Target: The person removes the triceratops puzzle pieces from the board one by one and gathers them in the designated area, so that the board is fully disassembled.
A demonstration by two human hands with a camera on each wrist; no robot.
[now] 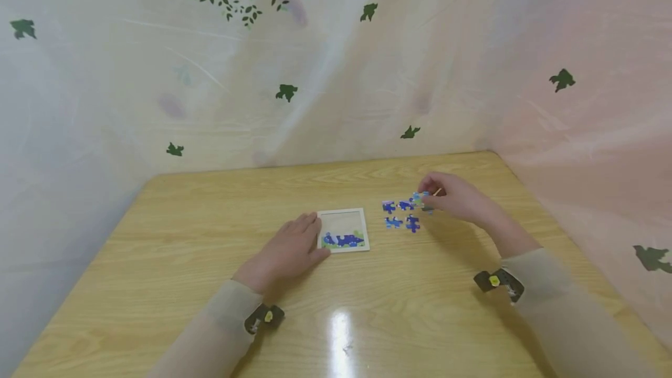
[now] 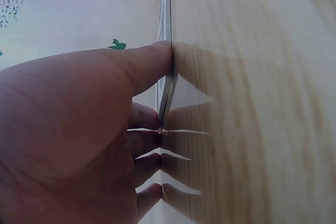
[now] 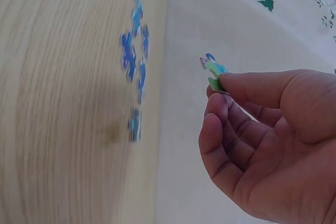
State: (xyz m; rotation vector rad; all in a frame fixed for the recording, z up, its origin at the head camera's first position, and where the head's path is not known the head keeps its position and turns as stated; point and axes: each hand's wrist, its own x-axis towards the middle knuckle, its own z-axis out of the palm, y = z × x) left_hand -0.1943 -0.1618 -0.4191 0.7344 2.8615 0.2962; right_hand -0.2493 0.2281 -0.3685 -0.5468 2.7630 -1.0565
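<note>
A small square puzzle tray (image 1: 366, 231) with a pale rim lies on the table. Joined purple and green pieces (image 1: 343, 241) fill its lower part, and bare backing shows above them. My left hand (image 1: 291, 248) rests at the tray's left side, fingers extended; in the left wrist view its thumb (image 2: 149, 64) touches the tray's edge. Between thumb and fingers, my right hand (image 1: 458, 196) pinches a green and light-blue jigsaw piece (image 3: 214, 70), raised above the table. Several loose blue and purple jigsaw pieces (image 1: 413, 224) lie between the tray and the right hand.
The wooden table (image 1: 210, 209) reaches back to a hanging cloth (image 1: 336, 74) printed with leaves and branches. Dark straps with small devices (image 1: 493, 280) sit on both wrists. A bright light reflection (image 1: 341, 337) shows on the tabletop near the front.
</note>
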